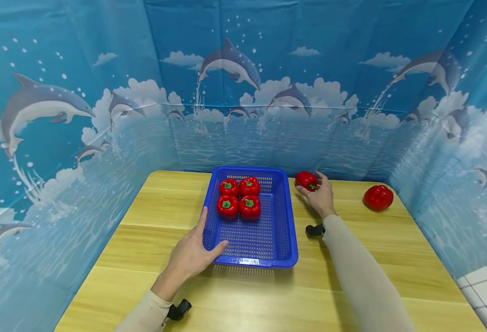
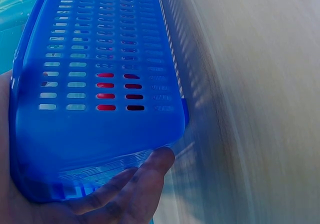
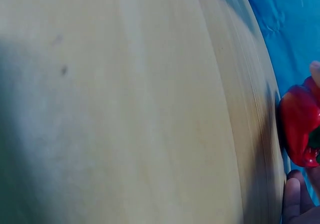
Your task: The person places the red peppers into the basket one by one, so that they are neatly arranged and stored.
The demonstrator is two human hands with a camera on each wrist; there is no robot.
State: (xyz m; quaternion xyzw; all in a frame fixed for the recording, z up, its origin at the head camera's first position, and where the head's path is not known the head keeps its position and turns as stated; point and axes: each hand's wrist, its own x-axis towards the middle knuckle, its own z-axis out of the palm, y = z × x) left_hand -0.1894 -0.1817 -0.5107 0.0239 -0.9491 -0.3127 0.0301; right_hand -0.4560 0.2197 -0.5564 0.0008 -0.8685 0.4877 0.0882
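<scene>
A blue plastic basket (image 1: 282,221) stands in the middle of the wooden table (image 1: 152,240) and holds several red bell peppers (image 1: 249,207) in its far half. My left hand (image 1: 204,242) grips the basket's near left corner, thumb over the rim. In the left wrist view the fingers (image 2: 130,189) curl round the basket (image 2: 100,59). My right hand (image 1: 319,193) holds a red pepper (image 1: 305,179) just off the basket's far right corner, close to the table. The right wrist view shows this pepper (image 3: 297,129) at its right edge above a fingertip (image 3: 295,199).
Another red pepper (image 1: 378,197) lies alone near the table's far right corner. Blue dolphin-print sheeting (image 1: 268,92) walls the table at the back and both sides. Bare wood runs along the front edge.
</scene>
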